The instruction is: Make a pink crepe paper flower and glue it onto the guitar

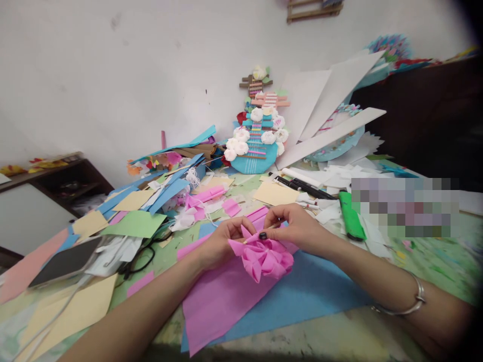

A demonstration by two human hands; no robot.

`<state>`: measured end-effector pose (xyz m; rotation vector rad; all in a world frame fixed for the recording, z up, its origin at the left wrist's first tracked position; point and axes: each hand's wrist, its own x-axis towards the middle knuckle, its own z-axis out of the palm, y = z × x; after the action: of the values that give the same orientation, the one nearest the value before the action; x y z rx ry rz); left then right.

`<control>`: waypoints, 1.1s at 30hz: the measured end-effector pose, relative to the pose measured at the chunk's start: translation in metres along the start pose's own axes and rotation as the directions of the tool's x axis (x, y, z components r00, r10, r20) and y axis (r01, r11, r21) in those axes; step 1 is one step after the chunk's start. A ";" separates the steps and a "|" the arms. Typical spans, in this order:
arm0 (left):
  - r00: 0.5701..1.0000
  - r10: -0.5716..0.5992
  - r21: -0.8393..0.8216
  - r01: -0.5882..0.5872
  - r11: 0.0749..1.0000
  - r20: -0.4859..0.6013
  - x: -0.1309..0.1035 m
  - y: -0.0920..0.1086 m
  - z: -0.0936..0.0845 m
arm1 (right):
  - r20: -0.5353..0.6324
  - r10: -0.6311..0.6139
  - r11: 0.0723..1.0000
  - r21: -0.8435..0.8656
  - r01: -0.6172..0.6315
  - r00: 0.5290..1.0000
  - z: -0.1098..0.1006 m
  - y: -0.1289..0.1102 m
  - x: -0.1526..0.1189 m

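Note:
A pink paper flower point(267, 259) with folded, crumpled petals is held over a pink sheet point(215, 306), which lies on a blue sheet point(320, 286). My left hand point(226, 241) grips the flower's left side, its fingertips partly hidden behind a pointed petal. My right hand point(298, 229) is closed at the flower's upper edge, thumb with a dark nail pressed against a thin stick-like piece. The petals hang below both hands, toward the table's front edge.
A phone point(66, 261), cable and coloured paper sheets point(134, 223) lie left. Beyond the hands are black pens point(302, 186) and a blue lute-shaped craft point(254, 156) with white flowers. A green object point(350, 216) lies right. White boards point(332, 136) lean behind.

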<state>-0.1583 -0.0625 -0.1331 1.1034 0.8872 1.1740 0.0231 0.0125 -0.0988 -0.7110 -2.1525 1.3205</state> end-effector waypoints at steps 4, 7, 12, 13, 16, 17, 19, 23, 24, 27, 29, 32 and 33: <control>1.000 0.004 -0.081 -0.003 0.997 0.009 0.000 0.006 0.002 | -0.017 -0.063 0.994 -0.085 0.061 0.998 0.001 0.005 0.000; 1.000 0.018 -0.131 -0.018 0.991 0.004 0.001 0.011 0.000 | -0.061 -0.103 0.963 -0.257 0.084 0.993 0.002 0.007 -0.001; 0.933 0.338 0.250 -0.301 0.920 -0.121 -0.002 0.012 -0.005 | -0.153 -0.135 0.850 -0.526 0.035 0.979 0.005 0.010 -0.002; 0.912 0.394 0.363 -0.331 0.871 -0.113 -0.003 0.011 -0.005 | -0.162 -0.133 0.835 -0.550 0.022 0.978 0.006 0.011 -0.002; 0.880 0.474 0.614 -0.349 0.708 -0.046 -0.004 0.008 -0.002 | -0.178 -0.122 0.812 -0.584 -0.005 0.976 0.010 0.013 -0.001; 0.875 0.483 0.665 -0.345 0.662 -0.027 -0.004 0.007 0.000 | -0.176 -0.119 0.808 -0.590 -0.007 0.977 0.011 0.013 -0.002; 0.873 0.488 0.722 -0.329 0.609 -0.013 -0.003 0.005 0.004 | -0.162 -0.116 0.803 -0.596 -0.003 0.980 0.012 0.012 -0.002; 0.886 0.460 0.703 -0.286 0.652 -0.066 -0.001 0.002 0.008 | -0.158 -0.113 0.805 -0.594 -0.003 0.981 0.013 0.010 -0.004; 0.895 0.439 0.683 -0.271 0.678 -0.081 -0.001 0.002 0.009 | -0.170 -0.115 0.805 -0.593 -0.009 0.979 0.013 0.010 -0.004; 0.931 0.346 0.588 -0.215 0.780 -0.119 -0.001 0.002 0.010 | -0.202 -0.123 0.803 -0.596 -0.022 0.972 0.012 0.008 -0.004; 0.951 0.274 0.511 -0.166 0.843 -0.142 -0.001 0.003 0.009 | -0.209 -0.126 0.800 -0.599 -0.026 0.970 0.012 0.008 -0.004; 0.967 0.197 0.429 -0.112 0.896 -0.160 0.000 0.003 0.007 | -0.213 -0.130 0.798 -0.602 -0.025 0.968 0.011 0.008 -0.004; 0.971 0.180 0.420 -0.098 0.902 -0.160 0.001 0.003 0.006 | -0.212 -0.133 0.803 -0.595 -0.020 0.968 0.011 0.008 -0.004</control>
<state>-0.1528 -0.0631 -0.1291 1.4261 1.2654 1.2630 0.0204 0.0062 -0.1114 -0.9758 -2.3574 0.4603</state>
